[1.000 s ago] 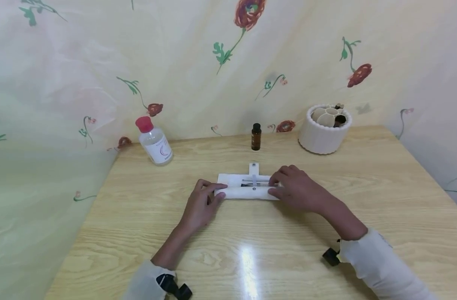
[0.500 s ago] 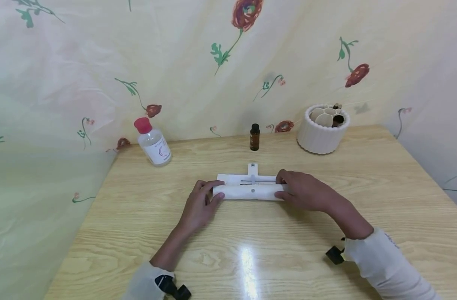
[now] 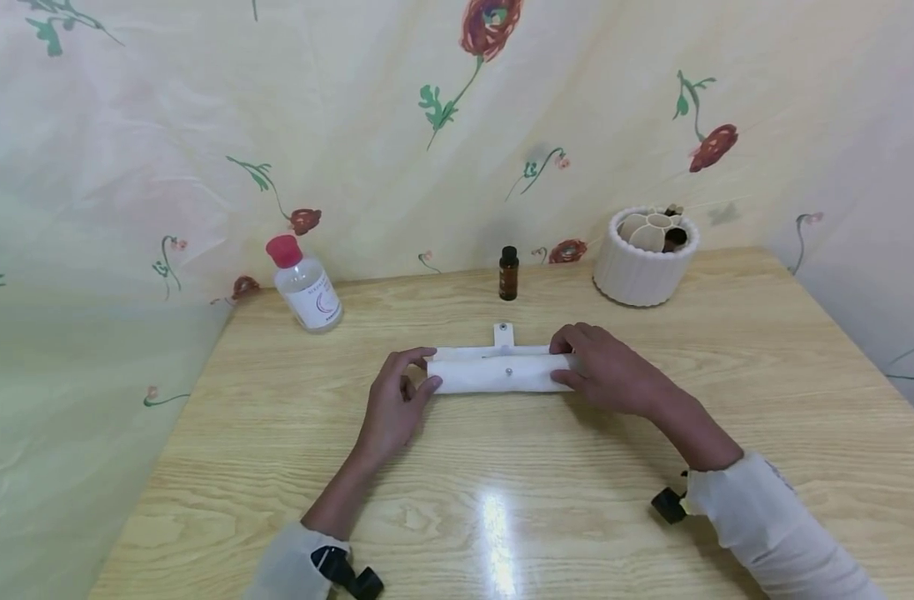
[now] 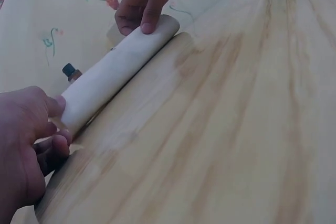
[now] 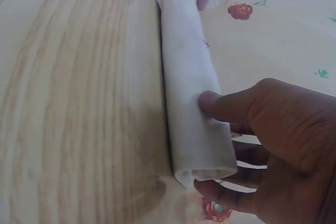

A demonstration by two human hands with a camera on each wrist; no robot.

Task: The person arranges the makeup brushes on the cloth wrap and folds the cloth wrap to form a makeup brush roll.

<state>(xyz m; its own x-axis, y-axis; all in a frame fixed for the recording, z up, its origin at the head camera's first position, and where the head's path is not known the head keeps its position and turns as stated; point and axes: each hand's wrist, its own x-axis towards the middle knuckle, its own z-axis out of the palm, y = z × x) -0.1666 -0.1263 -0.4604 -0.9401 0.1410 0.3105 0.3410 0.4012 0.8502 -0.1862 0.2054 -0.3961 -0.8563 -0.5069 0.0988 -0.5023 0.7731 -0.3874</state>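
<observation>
A white roll-up case (image 3: 494,375) lies partly rolled on the table in the head view, its front roll bearing a metal snap. Behind it a narrow tab (image 3: 504,335) with another snap points away from me. My left hand (image 3: 392,404) holds the left end between thumb and fingers. At the other end my right hand (image 3: 614,371) grips the roll, thumb in front and fingers behind. In the right wrist view the case (image 5: 191,87) shows a hollow end beside my right fingers. Whatever lies inside is almost wholly covered.
A clear bottle with a red cap (image 3: 308,287) stands at the back left. A small brown bottle (image 3: 508,275) is behind the case. At the back right stands a white ribbed pot (image 3: 640,271) with sectioned contents. A flower-patterned sheet (image 3: 382,125) backs the wooden table (image 3: 427,500).
The front roll has turned over further away from me, covering the slim tools seen earlier inside the case. My right hand has shifted slightly outward along it; both hands stay at the ends.
</observation>
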